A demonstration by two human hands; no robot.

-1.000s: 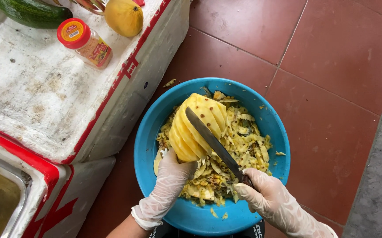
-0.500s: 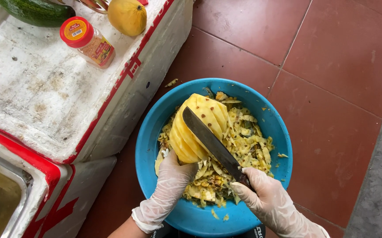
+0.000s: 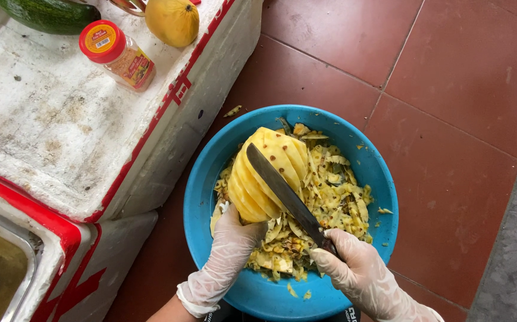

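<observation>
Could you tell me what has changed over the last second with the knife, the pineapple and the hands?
Very little moved. The knife shifted slightly along the peeled pineapple, its blade lying in a groove, guided by the right hand. The left hand kept its grip on the fruit's lower end. The blue basin of peelings, the spice jar and the foam box stayed put.

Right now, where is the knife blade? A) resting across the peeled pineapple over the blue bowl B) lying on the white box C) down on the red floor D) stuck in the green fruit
A: the knife blade lies slantwise across the peeled pineapple, above the blue bowl.
</observation>
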